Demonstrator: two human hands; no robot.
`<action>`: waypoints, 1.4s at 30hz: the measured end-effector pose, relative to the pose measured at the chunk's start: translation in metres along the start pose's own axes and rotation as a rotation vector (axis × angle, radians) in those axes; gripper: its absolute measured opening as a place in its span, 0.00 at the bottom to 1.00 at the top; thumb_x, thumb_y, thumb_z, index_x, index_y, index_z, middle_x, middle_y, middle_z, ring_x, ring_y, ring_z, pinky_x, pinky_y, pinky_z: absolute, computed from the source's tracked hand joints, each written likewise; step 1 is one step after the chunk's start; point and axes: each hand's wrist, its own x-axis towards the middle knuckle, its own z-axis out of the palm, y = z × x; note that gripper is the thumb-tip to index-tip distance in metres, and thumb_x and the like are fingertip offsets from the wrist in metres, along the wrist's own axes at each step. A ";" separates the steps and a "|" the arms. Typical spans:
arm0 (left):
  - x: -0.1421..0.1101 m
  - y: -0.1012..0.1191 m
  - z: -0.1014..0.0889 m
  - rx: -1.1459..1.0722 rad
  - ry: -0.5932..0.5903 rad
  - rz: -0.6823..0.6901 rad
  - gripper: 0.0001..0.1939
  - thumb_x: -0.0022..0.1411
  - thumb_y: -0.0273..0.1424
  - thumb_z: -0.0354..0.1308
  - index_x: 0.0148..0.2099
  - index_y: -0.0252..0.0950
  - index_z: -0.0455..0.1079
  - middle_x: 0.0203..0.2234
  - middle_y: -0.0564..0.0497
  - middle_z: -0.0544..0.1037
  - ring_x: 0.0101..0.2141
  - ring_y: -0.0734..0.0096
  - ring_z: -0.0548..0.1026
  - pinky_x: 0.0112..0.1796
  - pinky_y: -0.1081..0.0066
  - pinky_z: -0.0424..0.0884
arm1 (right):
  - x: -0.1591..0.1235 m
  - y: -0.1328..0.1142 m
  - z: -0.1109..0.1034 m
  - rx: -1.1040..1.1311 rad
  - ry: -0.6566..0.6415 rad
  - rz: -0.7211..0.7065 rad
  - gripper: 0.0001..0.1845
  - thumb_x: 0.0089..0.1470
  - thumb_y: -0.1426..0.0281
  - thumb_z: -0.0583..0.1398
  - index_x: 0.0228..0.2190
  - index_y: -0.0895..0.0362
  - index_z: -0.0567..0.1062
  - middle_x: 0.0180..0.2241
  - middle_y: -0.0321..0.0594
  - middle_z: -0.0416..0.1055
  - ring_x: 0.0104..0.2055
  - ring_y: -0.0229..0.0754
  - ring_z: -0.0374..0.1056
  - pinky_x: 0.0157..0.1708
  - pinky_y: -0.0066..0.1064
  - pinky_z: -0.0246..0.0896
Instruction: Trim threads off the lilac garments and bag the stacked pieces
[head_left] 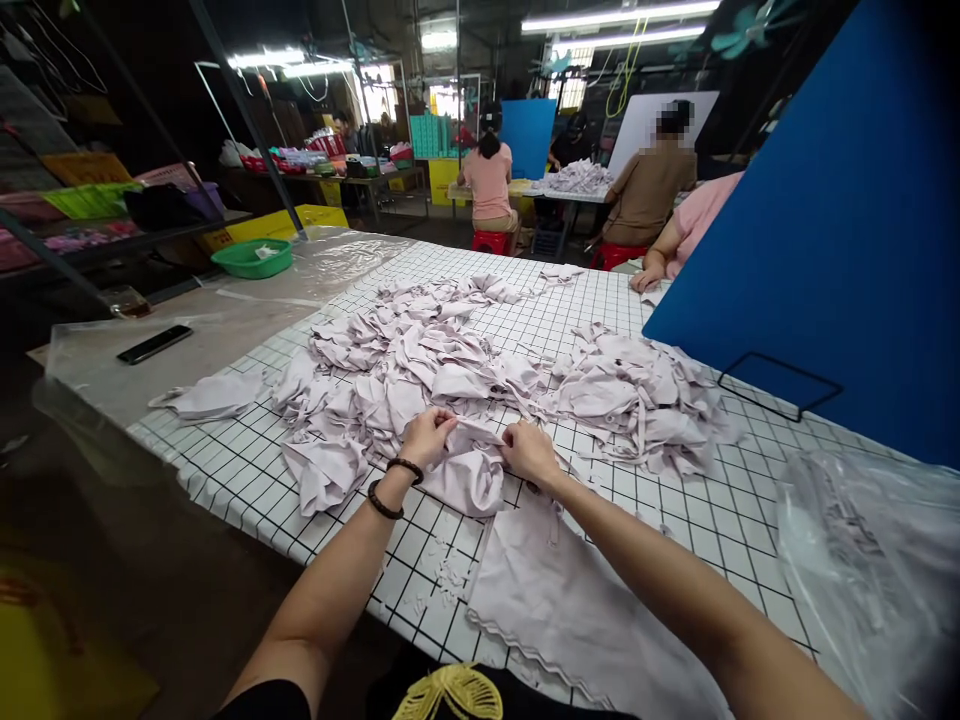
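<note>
Left hand (429,438) and right hand (531,452) pinch a piece of pale cloth (474,468) just below the centre of the frame, against a cloth heap (405,350). Beneath spreads a black-gridded white table cover (697,515) (a dark phone (154,345) lies left), while seated workers (491,180) and lit tubes (622,15) occupy the dim room at the top.

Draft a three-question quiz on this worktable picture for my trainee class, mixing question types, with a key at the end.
1. On which side are the dark bracelets worn? A) right only B) left only C) both sides
2. True or false: the green basin sits farther from the camera than the black phone.
3. What do the left hand and right hand hold between them?

Key: 1. B. 2. True. 3. A piece of pale fabric.
</note>
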 end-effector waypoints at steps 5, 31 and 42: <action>0.006 0.006 -0.017 -0.207 0.007 -0.061 0.17 0.56 0.42 0.56 0.42 0.35 0.64 0.24 0.55 0.68 0.20 0.78 0.63 0.25 0.76 0.61 | 0.014 0.018 -0.014 0.440 0.137 0.056 0.04 0.45 0.69 0.56 0.28 0.56 0.67 0.27 0.34 0.67 0.29 0.38 0.62 0.29 0.28 0.56; -0.005 0.020 -0.043 -0.889 -0.469 -0.323 0.27 0.62 0.48 0.47 0.46 0.27 0.70 0.34 0.41 0.79 0.38 0.59 0.77 0.42 0.64 0.71 | 0.008 0.038 -0.058 1.398 -0.710 0.020 0.16 0.39 0.65 0.67 0.30 0.62 0.73 0.26 0.39 0.74 0.28 0.37 0.70 0.32 0.28 0.68; -0.021 0.010 -0.034 -0.199 -0.122 -0.227 0.19 0.49 0.38 0.64 0.40 0.34 0.68 0.34 0.48 0.73 0.43 0.62 0.71 0.46 0.64 0.66 | 0.003 0.035 -0.040 0.474 0.079 -0.064 0.09 0.47 0.69 0.58 0.34 0.57 0.70 0.36 0.40 0.68 0.33 0.38 0.64 0.35 0.32 0.60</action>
